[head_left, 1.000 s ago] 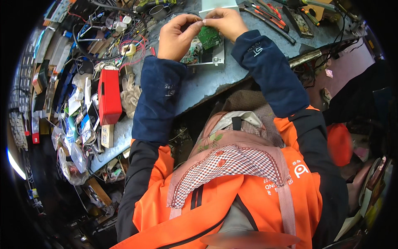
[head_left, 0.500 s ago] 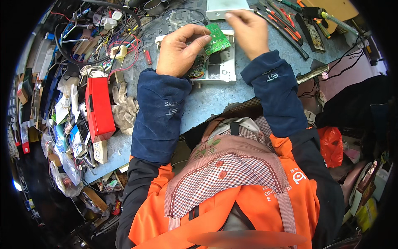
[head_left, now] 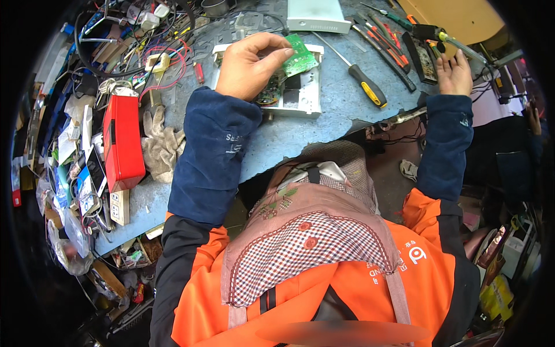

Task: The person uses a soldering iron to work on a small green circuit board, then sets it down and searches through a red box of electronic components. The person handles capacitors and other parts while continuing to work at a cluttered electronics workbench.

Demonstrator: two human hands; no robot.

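Note:
My left hand (head_left: 252,66) pinches a green circuit board (head_left: 300,55) by its left edge, between thumb and fingers. The board is tilted above an open white metal case (head_left: 312,98). Inside the case are wires and another board, partly covered by my hand. Off at the right edge of the bench, my right hand (head_left: 455,75) is open, its fingers apart and nothing seen in them. Closest to it are a tool with a clear handle (head_left: 467,52) and a dark narrow block (head_left: 420,59). A screwdriver with a yellow and black handle (head_left: 370,88) lies between the case and that hand.
Behind the case stands a white metal cover (head_left: 317,16). Pliers-like tools with red handles (head_left: 393,49) lie at the far right. To the left are a red box (head_left: 122,141), a grey glove (head_left: 159,147), a power strip (head_left: 119,207) and tangled cables (head_left: 167,58).
My right hand has swung away to the right from near the board, and the screwdriver on the bench now shows. My left hand still holds the circuit board over the case.

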